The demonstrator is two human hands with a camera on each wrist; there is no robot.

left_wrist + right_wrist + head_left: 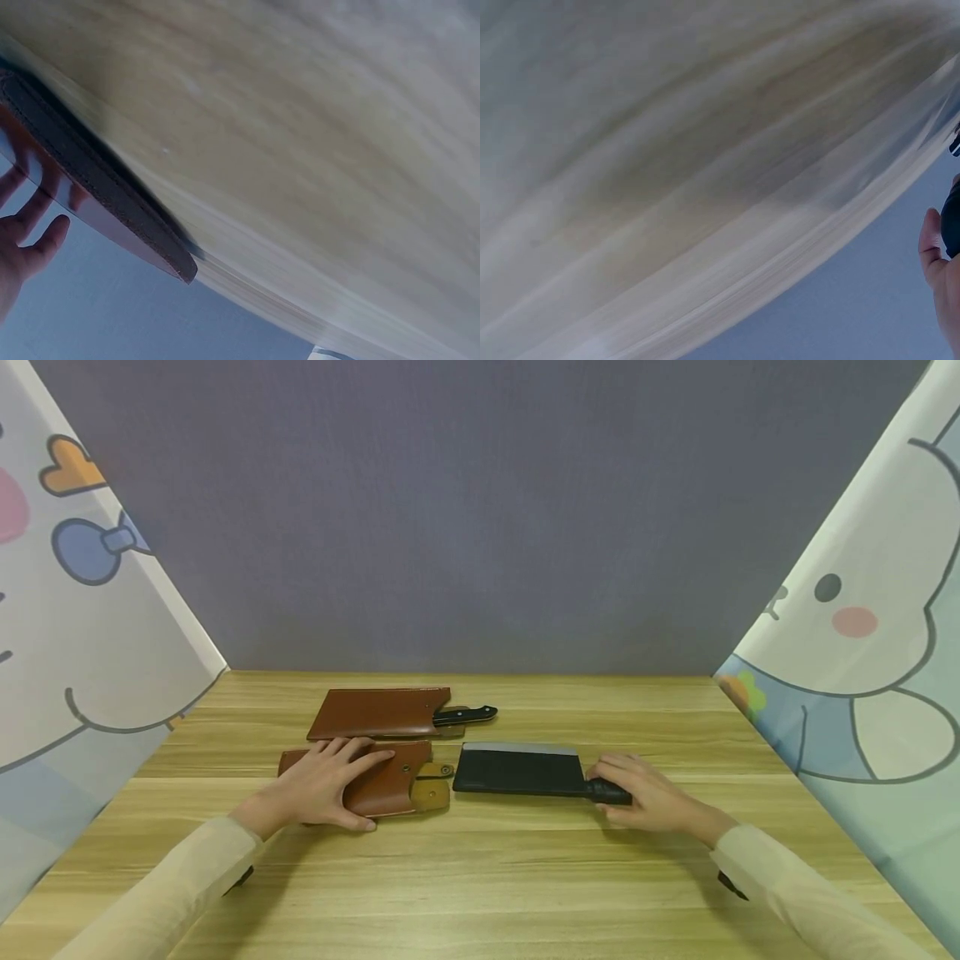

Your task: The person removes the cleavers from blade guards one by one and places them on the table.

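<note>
My left hand [326,781] rests with spread fingers on a brown leather knife sheath [382,785], its tan strap and flap at the right end. In the left wrist view the hand [26,240] is at the left edge, by the dark edge of the sheath [112,187]. To the right, my right hand [637,793] grips the black handle [606,791] of a cleaver [521,768] with a dark blade and a pale strip along its far edge. The right wrist view shows only part of that hand [945,285] and the black handle [951,221].
Behind the near sheath lies a second brown sheath [378,712] holding a knife, whose black riveted handle [468,715] sticks out to the right. The wooden table [480,893] ends at a grey panel [480,527]. Cartoon-printed cloths hang at both sides.
</note>
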